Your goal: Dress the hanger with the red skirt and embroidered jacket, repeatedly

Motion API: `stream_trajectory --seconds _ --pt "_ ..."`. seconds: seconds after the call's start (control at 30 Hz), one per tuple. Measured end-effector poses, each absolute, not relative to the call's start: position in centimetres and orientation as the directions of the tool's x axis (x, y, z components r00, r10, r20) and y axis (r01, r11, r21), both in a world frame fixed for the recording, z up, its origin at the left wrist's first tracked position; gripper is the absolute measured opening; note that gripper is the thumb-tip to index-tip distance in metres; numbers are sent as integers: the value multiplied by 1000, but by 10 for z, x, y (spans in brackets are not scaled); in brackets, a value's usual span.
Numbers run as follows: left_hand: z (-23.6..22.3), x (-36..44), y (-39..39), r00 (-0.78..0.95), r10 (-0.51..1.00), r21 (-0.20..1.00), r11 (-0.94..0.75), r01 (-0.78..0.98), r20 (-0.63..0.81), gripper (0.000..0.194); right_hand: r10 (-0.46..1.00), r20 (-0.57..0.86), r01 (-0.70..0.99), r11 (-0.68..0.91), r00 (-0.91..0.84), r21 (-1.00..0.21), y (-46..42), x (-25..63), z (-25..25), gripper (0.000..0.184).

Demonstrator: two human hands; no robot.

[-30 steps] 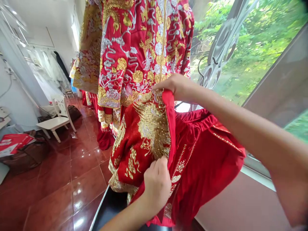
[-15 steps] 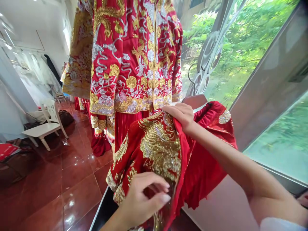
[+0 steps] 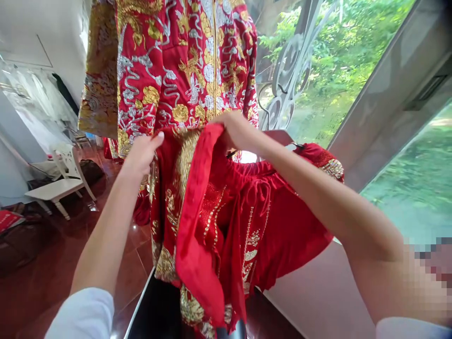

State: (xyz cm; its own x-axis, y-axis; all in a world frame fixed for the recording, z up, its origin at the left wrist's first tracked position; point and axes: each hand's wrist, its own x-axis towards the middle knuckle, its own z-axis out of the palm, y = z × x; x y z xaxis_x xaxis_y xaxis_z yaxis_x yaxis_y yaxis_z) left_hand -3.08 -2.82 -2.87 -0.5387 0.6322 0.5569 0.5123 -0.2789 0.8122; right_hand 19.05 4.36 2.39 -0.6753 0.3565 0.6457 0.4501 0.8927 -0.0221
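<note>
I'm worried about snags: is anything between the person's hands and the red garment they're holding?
Nothing visible. The left hand grips the held garment near its upper corner, and the right hand grips its top edge by the red border. The embroidered jacket hangs behind, not between.

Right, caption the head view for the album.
Both hands hold a gold-embroidered red garment before a hanging embroidered jacket.

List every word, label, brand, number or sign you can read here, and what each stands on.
No text can be read.
Red package, left edge: any print is too small and blurred to read.
Embroidered red jacket: no legible lettering.
Held red garment: no legible lettering.
</note>
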Motion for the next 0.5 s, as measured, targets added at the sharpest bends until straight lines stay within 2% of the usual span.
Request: stream_trajectory --seconds 0.07,0.13,0.17,0.23,0.3,0.33,0.43,0.5 --pt "-10 -19 -56 -517 556 738 -307 601 651 42 252 775 376 926 -580 -19 37 204 42 27" --pt "-17 6 -93 -436 492 596 -233 769 754 44 24 872 262 958 -490 121 29 229 42 24" --pt "-31 23 -110 -419 498 547 -139 826 759 42 -84 862 193 960 -499 205 26 243 34 24" --pt "-77 60 -132 -352 557 498 -130 857 752 38 -212 766 58 949 -607 309 28 265 6 27" --pt "-132 92 -132 -321 567 472 -138 871 759 60 -248 705 4 942 -664 334 41 273 -29 31" --pt "-158 104 -125 -330 537 461 -126 878 777 69 -236 718 28 942 -655 335 51 272 -45 32" --pt "-210 112 -87 -450 434 499 1 867 781 71 -171 802 189 924 -573 332 82 253 -80 31" --pt "-219 98 -66 -516 397 549 37 835 759 74 -141 808 257 905 -573 340 97 239 -89 31"
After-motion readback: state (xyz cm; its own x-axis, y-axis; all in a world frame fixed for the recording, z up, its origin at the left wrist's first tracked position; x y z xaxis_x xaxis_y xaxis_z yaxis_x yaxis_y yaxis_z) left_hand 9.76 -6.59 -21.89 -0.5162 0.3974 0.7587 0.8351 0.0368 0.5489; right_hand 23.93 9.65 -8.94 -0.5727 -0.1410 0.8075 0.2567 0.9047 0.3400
